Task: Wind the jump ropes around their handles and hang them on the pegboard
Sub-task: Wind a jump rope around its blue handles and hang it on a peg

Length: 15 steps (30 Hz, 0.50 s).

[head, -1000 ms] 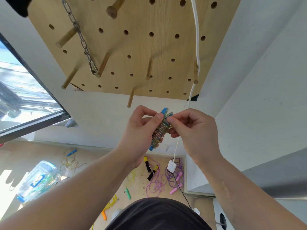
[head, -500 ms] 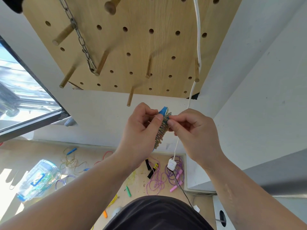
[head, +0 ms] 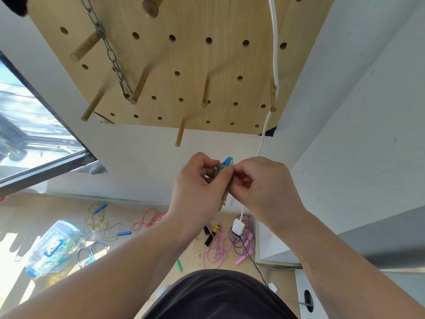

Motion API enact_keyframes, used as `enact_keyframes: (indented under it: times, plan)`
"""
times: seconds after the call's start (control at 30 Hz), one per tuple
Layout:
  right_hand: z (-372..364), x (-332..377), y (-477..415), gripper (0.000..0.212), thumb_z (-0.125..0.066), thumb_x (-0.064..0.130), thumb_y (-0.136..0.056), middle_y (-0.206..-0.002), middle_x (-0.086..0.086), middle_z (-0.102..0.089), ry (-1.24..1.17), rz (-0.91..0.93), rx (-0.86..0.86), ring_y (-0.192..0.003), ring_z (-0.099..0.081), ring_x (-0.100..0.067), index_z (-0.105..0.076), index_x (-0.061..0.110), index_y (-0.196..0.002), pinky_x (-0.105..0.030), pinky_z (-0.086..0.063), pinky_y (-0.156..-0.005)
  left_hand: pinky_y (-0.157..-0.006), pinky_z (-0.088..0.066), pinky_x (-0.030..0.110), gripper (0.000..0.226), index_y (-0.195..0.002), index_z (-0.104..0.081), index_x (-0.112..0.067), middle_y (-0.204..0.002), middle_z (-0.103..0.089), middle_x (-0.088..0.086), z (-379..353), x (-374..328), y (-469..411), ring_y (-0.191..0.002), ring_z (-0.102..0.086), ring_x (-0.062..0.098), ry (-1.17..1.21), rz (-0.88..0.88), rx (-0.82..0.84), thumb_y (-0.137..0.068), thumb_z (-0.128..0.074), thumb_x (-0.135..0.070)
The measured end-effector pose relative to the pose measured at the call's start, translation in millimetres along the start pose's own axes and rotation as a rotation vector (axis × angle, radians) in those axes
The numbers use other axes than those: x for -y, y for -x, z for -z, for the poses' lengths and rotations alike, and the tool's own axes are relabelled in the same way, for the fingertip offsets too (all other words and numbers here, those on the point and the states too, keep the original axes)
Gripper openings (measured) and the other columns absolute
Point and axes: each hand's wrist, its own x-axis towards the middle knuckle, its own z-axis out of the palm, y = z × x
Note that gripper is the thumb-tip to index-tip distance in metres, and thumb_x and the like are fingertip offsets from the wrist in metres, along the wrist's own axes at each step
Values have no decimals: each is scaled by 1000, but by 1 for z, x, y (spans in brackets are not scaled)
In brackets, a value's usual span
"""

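Observation:
A jump rope bundle (head: 224, 196), olive cord wound round blue handles, is held at chest height below the wooden pegboard (head: 188, 58). My left hand (head: 197, 192) grips the bundle from the left, thumb across the coils. My right hand (head: 262, 187) pinches the cord near the blue handle tip (head: 227, 161). Most of the bundle is hidden between the two hands. Several wooden pegs jut from the board; the nearest peg (head: 180, 133) hangs just above my hands.
A metal chain (head: 110, 54) hangs from one peg and a white cable (head: 273, 65) with a plug (head: 238, 226) runs down at the right. Loose jump ropes lie on the floor: purple (head: 242, 240), pink (head: 147, 219), olive with blue handles (head: 103, 224). A clear plastic box (head: 54, 247) lies lower left.
Both hands have closed in round the bundle, hiding more of it. The bundle turned more upright, and my view tilted slightly down.

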Motion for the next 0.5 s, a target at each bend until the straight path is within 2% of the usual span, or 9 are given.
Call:
enact_keyframes:
  times: [0.1, 0.2, 0.27, 0.33, 0.43, 0.5]
  plan:
    - [-2, -3, 0, 7, -66, 15, -77, -63, -3, -61, 48, 40, 5, -57, -57, -23, -71, 10, -75, -39, -50, -50, -61, -54, 52, 14, -89, -60, -20, -82, -72, 9, 0, 6, -2, -68, -64, 37, 4, 12, 24, -89, -73, -21]
    - [-2, -5, 0, 5, -66, 12, -76, -64, -4, -59, 53, 68, -26, -56, -55, -24, -69, 8, -74, -38, -49, -48, -62, -50, 42, 10, -94, -61, -17, -87, -72, 14, -1, 6, -3, -68, -61, 23, 85, 92, 55, -90, -68, -11]
    - [-2, -5, 0, 9, -61, 12, -77, -64, -4, -58, 58, 101, -39, -56, -54, -24, -68, 8, -73, -38, -47, -47, -62, -51, 35, 14, -101, -63, -15, -85, -74, 9, -2, 1, -4, -69, -62, 18, 133, 168, 96, -91, -62, -6]
    - [-3, -6, 1, 11, -59, 11, -77, -66, -3, -58, 54, 138, -56, -57, -53, -21, -69, 8, -74, -37, -45, -49, -56, -51, 28, 17, -100, -66, -11, -74, -70, 3, -3, -2, -4, -65, -61, 14, 166, 223, 141, -91, -56, -1]
    - [-2, -8, 2, 11, -65, 1, -75, -71, 1, -60, -67, 101, -90, -62, -51, -9, -71, 9, -79, -24, -44, -55, -54, -44, 24, 16, -86, -66, -10, -66, -59, 0, -6, -3, 0, -60, -53, 11, 190, 200, 160, -92, -54, -1]
    - [0, -8, 2, 13, -65, 0, -77, -76, 3, -63, -198, 12, -93, -67, -54, -5, -72, 9, -83, -16, -45, -61, -56, -45, 23, 13, -88, -65, -9, -69, -59, 0, -9, -2, 2, -63, -53, 11, 218, 163, 130, -96, -56, -4]
